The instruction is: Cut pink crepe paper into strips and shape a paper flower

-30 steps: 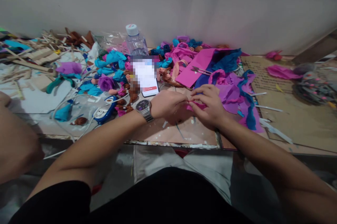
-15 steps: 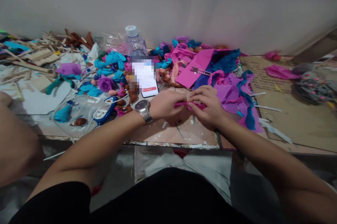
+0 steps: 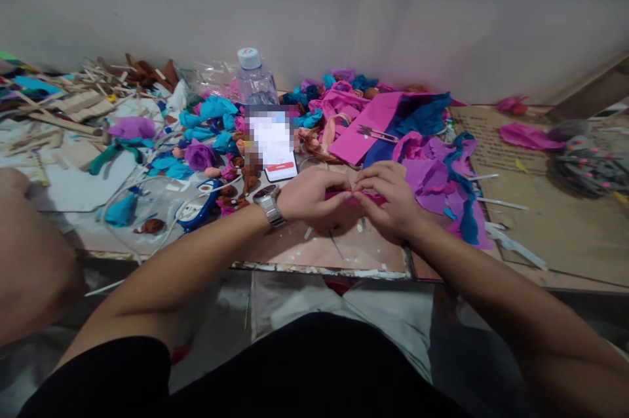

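Observation:
A small strip of magenta crepe paper [image 3: 366, 198] is pinched between my two hands, just above the table. My left hand [image 3: 317, 194], with a metal watch [image 3: 268, 204] on its wrist, holds the strip's left end between thumb and fingers. My right hand [image 3: 388, 198] grips the right end, its thumb close to the left thumb. Fingers cover much of the strip. Beyond them lie a pink sheet [image 3: 351, 137], thread snips [image 3: 377, 133] resting on it, and crumpled purple crepe paper [image 3: 432, 175].
A phone [image 3: 280, 172] and a water bottle [image 3: 257, 80] stand behind my left hand. Paper flowers [image 3: 199, 154], green-handled pliers [image 3: 105, 159], a blue corded device [image 3: 197, 208] and wood sticks [image 3: 59, 120] cover the left. Cardboard [image 3: 555, 228] lies right. Another person's arm [image 3: 34, 261] enters from the left.
My thumbs have come closer together on the magenta strip, and less of it shows between the fingers. The view has shifted slightly; the other things lie as before.

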{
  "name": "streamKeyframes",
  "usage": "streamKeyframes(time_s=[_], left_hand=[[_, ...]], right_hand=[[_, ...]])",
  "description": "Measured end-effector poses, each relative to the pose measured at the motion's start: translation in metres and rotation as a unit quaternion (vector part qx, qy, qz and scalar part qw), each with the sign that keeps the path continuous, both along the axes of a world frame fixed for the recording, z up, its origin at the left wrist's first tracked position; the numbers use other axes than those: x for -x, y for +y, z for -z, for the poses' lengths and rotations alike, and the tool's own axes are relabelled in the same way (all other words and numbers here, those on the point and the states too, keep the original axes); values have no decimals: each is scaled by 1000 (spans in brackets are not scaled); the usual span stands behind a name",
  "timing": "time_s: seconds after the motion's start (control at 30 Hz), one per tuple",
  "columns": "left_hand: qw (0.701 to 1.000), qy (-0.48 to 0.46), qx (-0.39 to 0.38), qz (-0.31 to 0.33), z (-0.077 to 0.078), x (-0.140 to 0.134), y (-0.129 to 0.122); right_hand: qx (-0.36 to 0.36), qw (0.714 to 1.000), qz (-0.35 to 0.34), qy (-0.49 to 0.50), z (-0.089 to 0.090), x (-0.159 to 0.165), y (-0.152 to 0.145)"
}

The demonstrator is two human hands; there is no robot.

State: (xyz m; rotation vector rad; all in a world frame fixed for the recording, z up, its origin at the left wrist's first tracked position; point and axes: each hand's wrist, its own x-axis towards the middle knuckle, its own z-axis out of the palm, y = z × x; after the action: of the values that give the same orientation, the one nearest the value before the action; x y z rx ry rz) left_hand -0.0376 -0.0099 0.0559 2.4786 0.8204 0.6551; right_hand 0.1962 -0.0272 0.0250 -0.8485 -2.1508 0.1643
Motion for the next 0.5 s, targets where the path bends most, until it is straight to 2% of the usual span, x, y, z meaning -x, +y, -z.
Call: streamKeyframes(time_s=[0.23, 0.5], left_hand=[[990, 64, -121, -25, 7, -1, -2], [991, 51, -112, -45, 12, 1, 4]], right_hand=[[27, 999, -15, -12, 0, 3, 0], [28, 1000, -7, -2, 1, 1, 2]])
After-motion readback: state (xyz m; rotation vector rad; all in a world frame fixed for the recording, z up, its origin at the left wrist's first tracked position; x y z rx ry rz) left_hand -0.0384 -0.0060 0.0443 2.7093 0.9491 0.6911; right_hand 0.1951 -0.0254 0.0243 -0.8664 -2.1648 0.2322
